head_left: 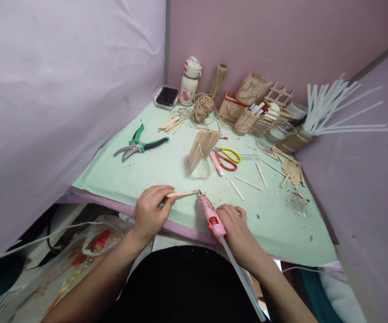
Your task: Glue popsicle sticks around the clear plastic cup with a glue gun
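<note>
My left hand (pixel 151 210) pinches a flat wooden craft stick (pixel 183 194) by its left end and holds it level over the near edge of the mint-green table (pixel 119 179). My right hand (pixel 236 226) grips a pink hot glue gun (pixel 210 214) with a long white glue stick (pixel 241 276) trailing from its back. The gun's nozzle touches the right end of the craft stick. A small holder built of craft sticks (pixel 201 149) stands just beyond, on a clear plastic piece.
Green-handled pruners (pixel 140 146) lie at the left. Yellow and red scissors (pixel 227 159), loose sticks (pixel 289 168), a twine ball (pixel 203 106), a bottle (pixel 190 80), a phone (pixel 166 96), stick-built crafts and a jar of white strips (pixel 328 112) crowd the back. Cloth walls enclose the table.
</note>
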`<state>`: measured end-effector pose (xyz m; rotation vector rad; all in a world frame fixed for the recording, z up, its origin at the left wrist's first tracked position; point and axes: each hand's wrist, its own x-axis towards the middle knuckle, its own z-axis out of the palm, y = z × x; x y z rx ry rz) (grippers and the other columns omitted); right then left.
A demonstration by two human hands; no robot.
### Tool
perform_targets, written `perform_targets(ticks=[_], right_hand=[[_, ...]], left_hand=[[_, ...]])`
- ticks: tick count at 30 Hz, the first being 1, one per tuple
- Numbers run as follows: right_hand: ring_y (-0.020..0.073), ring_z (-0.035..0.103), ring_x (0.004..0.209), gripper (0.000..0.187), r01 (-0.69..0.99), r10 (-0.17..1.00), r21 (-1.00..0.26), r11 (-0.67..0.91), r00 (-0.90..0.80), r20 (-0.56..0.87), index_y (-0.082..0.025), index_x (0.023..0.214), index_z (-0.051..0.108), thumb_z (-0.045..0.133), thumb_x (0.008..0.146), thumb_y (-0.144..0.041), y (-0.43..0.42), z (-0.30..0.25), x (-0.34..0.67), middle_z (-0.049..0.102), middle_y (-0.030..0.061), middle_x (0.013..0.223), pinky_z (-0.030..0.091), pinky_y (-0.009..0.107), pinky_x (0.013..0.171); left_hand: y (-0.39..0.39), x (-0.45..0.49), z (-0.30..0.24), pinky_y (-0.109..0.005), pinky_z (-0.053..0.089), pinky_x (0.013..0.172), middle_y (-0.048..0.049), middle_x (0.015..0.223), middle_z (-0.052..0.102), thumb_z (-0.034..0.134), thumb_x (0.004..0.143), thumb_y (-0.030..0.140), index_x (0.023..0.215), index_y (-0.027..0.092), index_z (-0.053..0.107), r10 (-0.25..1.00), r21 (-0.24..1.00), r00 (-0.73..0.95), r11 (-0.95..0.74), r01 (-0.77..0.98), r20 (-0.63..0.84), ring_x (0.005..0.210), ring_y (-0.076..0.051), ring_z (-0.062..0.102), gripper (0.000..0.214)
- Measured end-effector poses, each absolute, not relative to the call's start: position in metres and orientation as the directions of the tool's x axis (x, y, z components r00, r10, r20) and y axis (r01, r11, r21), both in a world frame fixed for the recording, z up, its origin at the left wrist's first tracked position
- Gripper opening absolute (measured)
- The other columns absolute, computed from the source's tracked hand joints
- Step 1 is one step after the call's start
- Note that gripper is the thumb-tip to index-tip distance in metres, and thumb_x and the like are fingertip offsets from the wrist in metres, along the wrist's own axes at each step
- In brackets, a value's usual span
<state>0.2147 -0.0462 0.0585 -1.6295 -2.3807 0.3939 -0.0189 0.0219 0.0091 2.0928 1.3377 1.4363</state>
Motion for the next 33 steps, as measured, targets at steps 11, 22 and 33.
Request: perform_targets(ticks=[11, 22, 33], right_hand=[[0.0202, 0.046, 0.084, 0.014, 0.885, 0.938, -0.320, 0.339, -0.342, 0.049, -0.021, 0.087, 0.047, 0.037, 0.098, -0.021, -0.0451, 0.0553, 0.2143, 0.051, 0.0030, 0.089, 0.030, 0.042, 0.091], [0.0209, 0.046, 0.083, 0.016, 0.884, 0.936, -0.313, 0.346, -0.346, 0.057, -0.021, 0.087, 0.047, 0.036, 0.098, -0.022, -0.0441, 0.0547, 0.2129, 0.051, 0.0036, 0.089, 0.030, 0.042, 0.091], [0.0207, 0.046, 0.085, 0.014, 0.872, 0.924, -0.320, 0.370, -0.382, 0.027, -0.021, 0.089, 0.048, 0.037, 0.097, -0.019, -0.0387, 0.0543, 0.2159, 0.050, 0.0030, 0.089, 0.031, 0.041, 0.090]], left_hand=[[0.0216, -0.0209, 0.0124, -0.035, 0.052, 0.084, -0.0059, 0.096, 0.073, 0.065, 0.086, 0.020, 0.091, 0.018, 0.068, 0.801, 0.641, 0.119, -0.549, 0.536, 0.587, 0.092, -0.019, 0.066, 0.006], [0.0234, -0.0243, 0.0149, -0.035, 0.051, 0.087, -0.0068, 0.099, 0.072, 0.064, 0.087, 0.019, 0.091, 0.018, 0.068, 0.808, 0.638, 0.151, -0.550, 0.539, 0.570, 0.094, -0.019, 0.066, 0.006], [0.0246, -0.0234, 0.0140, -0.035, 0.051, 0.086, -0.0063, 0.099, 0.072, 0.063, 0.088, 0.019, 0.092, 0.019, 0.068, 0.804, 0.635, 0.151, -0.556, 0.536, 0.576, 0.094, -0.020, 0.066, 0.006]])
